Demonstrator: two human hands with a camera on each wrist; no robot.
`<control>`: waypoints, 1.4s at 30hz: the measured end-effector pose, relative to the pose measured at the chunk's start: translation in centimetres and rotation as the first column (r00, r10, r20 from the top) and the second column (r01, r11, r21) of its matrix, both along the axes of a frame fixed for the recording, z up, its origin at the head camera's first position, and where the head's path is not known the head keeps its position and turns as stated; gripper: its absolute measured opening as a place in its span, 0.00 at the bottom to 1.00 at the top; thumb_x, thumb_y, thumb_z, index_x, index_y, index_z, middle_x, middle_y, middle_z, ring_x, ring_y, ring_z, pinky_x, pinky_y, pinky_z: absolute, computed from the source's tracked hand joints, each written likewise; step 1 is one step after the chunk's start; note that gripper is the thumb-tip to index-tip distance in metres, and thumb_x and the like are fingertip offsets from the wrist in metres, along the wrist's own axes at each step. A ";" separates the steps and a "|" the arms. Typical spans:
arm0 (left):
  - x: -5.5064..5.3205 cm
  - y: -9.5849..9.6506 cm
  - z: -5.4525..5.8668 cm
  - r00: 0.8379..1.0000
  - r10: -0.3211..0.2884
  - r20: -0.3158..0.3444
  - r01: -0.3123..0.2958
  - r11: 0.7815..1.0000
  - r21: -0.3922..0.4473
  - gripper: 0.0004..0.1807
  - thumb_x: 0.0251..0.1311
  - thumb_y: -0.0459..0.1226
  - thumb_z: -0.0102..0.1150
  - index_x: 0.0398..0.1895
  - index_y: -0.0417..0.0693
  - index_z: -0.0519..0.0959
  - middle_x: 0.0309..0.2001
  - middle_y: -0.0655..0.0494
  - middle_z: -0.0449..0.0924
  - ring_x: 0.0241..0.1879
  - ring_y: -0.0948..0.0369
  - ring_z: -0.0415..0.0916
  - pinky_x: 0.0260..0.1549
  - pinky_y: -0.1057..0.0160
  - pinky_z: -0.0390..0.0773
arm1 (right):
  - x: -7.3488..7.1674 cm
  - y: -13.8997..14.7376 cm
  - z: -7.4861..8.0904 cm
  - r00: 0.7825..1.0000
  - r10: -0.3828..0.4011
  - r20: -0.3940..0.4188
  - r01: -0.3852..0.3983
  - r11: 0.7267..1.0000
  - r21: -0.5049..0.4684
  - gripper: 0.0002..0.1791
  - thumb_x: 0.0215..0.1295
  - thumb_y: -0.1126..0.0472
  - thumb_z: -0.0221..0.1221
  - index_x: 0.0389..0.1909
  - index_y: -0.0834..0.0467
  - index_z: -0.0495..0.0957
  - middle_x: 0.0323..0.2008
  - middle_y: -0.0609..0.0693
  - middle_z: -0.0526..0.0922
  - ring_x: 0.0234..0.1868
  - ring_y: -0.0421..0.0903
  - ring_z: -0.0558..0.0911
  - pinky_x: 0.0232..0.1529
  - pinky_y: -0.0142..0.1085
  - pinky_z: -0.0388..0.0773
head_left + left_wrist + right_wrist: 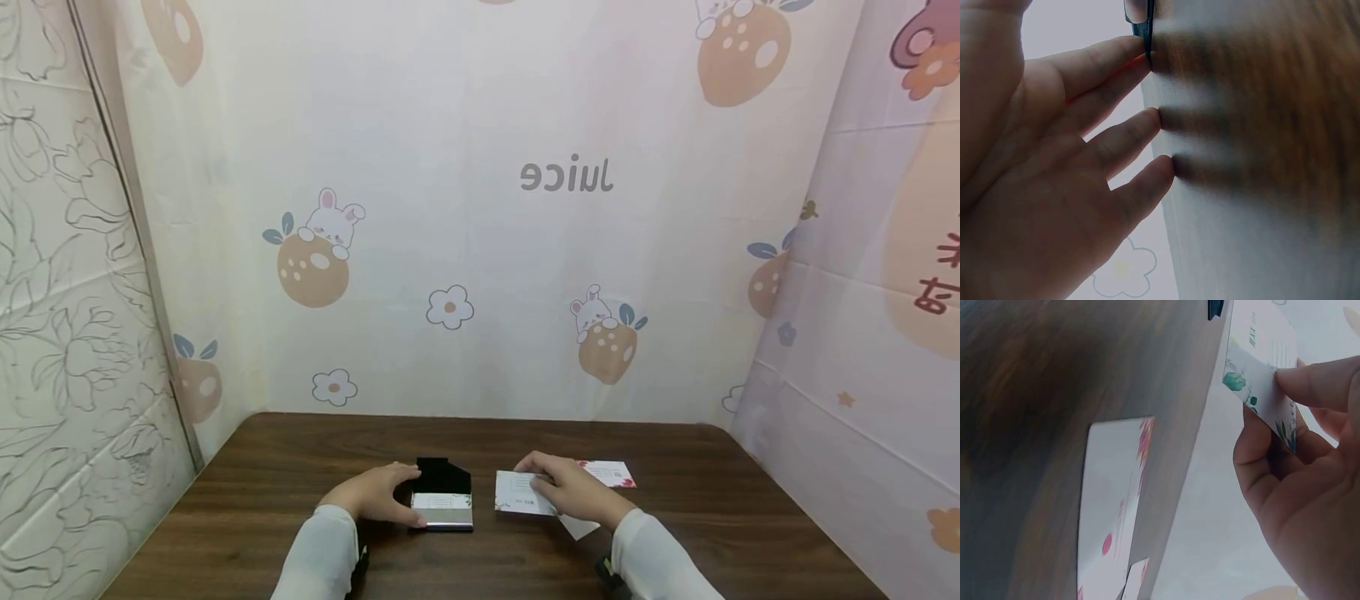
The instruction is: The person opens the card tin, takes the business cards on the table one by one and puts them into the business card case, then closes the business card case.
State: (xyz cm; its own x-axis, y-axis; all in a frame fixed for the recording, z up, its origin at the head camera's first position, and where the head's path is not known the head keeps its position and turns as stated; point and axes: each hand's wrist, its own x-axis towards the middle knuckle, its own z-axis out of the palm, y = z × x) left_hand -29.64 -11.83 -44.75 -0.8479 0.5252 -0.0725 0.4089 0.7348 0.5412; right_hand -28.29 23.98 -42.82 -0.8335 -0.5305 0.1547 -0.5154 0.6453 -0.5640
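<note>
A business card holder (450,516) lies on the table with its black flap folded back, and a white card with printed leaves shows inside it. My left hand (375,493) holds the holder at its left side, thumb near the front corner and index finger by the flap. In the left wrist view the other fingertips (1163,165) rest on the tabletop. My right hand (576,490) pinches a white business card (516,493) between thumb and fingers, to the right of the holder. Green leaves decorate this card's edge in the right wrist view.
Beneath and behind my right hand lie a white card (579,527) and a card with red flowers (613,472). The brown wooden table (300,450) ends at a patterned curtain (465,233).
</note>
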 end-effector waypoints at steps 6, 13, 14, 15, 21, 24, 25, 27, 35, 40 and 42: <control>0.0 0.0 0.2 1.000 0.001 -0.006 -0.001 1.000 -0.001 0.46 0.49 0.55 0.75 0.69 0.43 0.71 0.70 0.41 0.67 0.71 0.40 0.59 0.64 0.36 0.63 | -0.7 -1.5 0.0 0.999 -0.034 -0.024 0.033 0.999 -0.033 0.13 0.74 0.65 0.56 0.52 0.46 0.79 0.54 0.47 0.82 0.46 0.44 0.81 0.39 0.45 0.83; -0.1 0.0 0.3 1.000 0.002 -0.016 -0.002 1.000 -0.005 0.46 0.49 0.54 0.76 0.69 0.43 0.71 0.70 0.41 0.67 0.71 0.40 0.59 0.64 0.36 0.63 | -1.8 -3.7 -0.2 0.997 -0.039 -0.071 0.035 0.997 -0.063 0.12 0.74 0.65 0.57 0.52 0.48 0.80 0.53 0.46 0.83 0.56 0.47 0.80 0.55 0.51 0.76; -0.1 0.0 0.3 1.000 0.000 -0.017 0.000 1.000 -0.005 0.46 0.49 0.54 0.76 0.69 0.42 0.71 0.70 0.41 0.67 0.71 0.40 0.59 0.64 0.36 0.63 | -2.0 -4.0 -0.3 0.996 -0.033 -0.086 0.028 0.998 -0.064 0.11 0.74 0.64 0.57 0.52 0.48 0.80 0.53 0.45 0.83 0.56 0.47 0.80 0.56 0.51 0.76; -0.2 0.1 0.2 1.000 -0.001 -0.016 0.001 1.000 -0.004 0.46 0.49 0.55 0.76 0.69 0.42 0.71 0.70 0.41 0.67 0.71 0.40 0.59 0.64 0.36 0.63 | -2.1 -4.4 -0.3 0.995 -0.028 -0.100 0.022 0.998 -0.067 0.11 0.74 0.65 0.57 0.51 0.49 0.80 0.53 0.45 0.83 0.55 0.47 0.80 0.55 0.50 0.77; -0.3 0.2 0.1 1.000 0.000 -0.021 -0.001 1.000 -0.006 0.47 0.48 0.56 0.75 0.69 0.43 0.72 0.70 0.41 0.67 0.71 0.40 0.59 0.64 0.37 0.63 | -2.7 -6.3 -0.5 0.991 -0.013 -0.135 0.002 0.997 -0.081 0.11 0.73 0.67 0.56 0.50 0.51 0.81 0.51 0.45 0.84 0.53 0.44 0.80 0.54 0.48 0.77; -0.4 0.2 0.2 1.000 0.004 -0.022 -0.004 1.000 -0.007 0.47 0.48 0.56 0.75 0.69 0.43 0.72 0.69 0.41 0.67 0.71 0.41 0.60 0.64 0.37 0.63 | -3.0 -7.3 -0.6 0.993 -0.005 -0.122 -0.005 0.997 -0.083 0.12 0.73 0.67 0.56 0.50 0.50 0.81 0.51 0.45 0.84 0.52 0.43 0.80 0.53 0.47 0.77; -0.5 0.2 0.2 1.000 0.004 -0.022 -0.004 1.000 -0.007 0.47 0.48 0.56 0.75 0.69 0.43 0.72 0.69 0.41 0.67 0.70 0.41 0.61 0.64 0.37 0.63 | -3.1 -7.7 -0.7 0.993 -0.002 -0.118 -0.008 0.997 -0.083 0.12 0.73 0.67 0.56 0.50 0.50 0.81 0.51 0.44 0.84 0.52 0.43 0.80 0.54 0.47 0.77; -0.5 0.2 0.2 1.000 0.004 -0.023 -0.004 1.000 -0.005 0.47 0.48 0.56 0.75 0.69 0.42 0.72 0.69 0.40 0.67 0.70 0.41 0.61 0.64 0.37 0.63 | -3.3 -8.3 -0.8 0.994 0.004 -0.108 -0.014 0.996 -0.083 0.12 0.73 0.67 0.56 0.50 0.49 0.81 0.51 0.44 0.84 0.51 0.42 0.80 0.53 0.46 0.77; -0.5 0.0 0.0 1.000 -0.004 -0.019 0.004 1.000 0.004 0.47 0.49 0.55 0.75 0.69 0.42 0.71 0.69 0.40 0.68 0.70 0.40 0.61 0.63 0.37 0.64 | -3.5 -10.7 -1.2 0.996 0.031 -0.081 -0.037 0.997 -0.073 0.11 0.72 0.66 0.58 0.49 0.49 0.81 0.51 0.44 0.84 0.48 0.38 0.79 0.50 0.40 0.78; -0.7 -0.1 0.0 1.000 -0.015 -0.019 0.016 1.000 0.025 0.47 0.49 0.54 0.76 0.70 0.42 0.71 0.68 0.41 0.69 0.67 0.41 0.65 0.62 0.37 0.66 | -3.6 -11.6 -1.5 0.998 0.031 -0.059 -0.036 0.997 -0.071 0.11 0.73 0.65 0.57 0.50 0.49 0.81 0.50 0.44 0.84 0.47 0.37 0.79 0.48 0.37 0.77; -0.8 -0.1 0.0 1.000 -0.015 -0.018 0.016 1.000 0.027 0.46 0.49 0.54 0.76 0.69 0.42 0.71 0.67 0.42 0.70 0.67 0.42 0.66 0.61 0.38 0.67 | -3.7 -11.8 -1.7 0.998 0.029 -0.055 -0.032 0.997 -0.065 0.11 0.73 0.65 0.57 0.49 0.49 0.81 0.49 0.44 0.84 0.44 0.37 0.79 0.47 0.36 0.77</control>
State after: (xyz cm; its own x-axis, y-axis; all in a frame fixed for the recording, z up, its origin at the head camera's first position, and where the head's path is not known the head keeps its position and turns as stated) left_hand -30.43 -11.94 -44.77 -0.8408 0.5397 -0.0428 0.4298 0.7134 0.5535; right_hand -31.94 12.20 -44.47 -0.8066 -0.5427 0.2342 -0.5649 0.5913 -0.5755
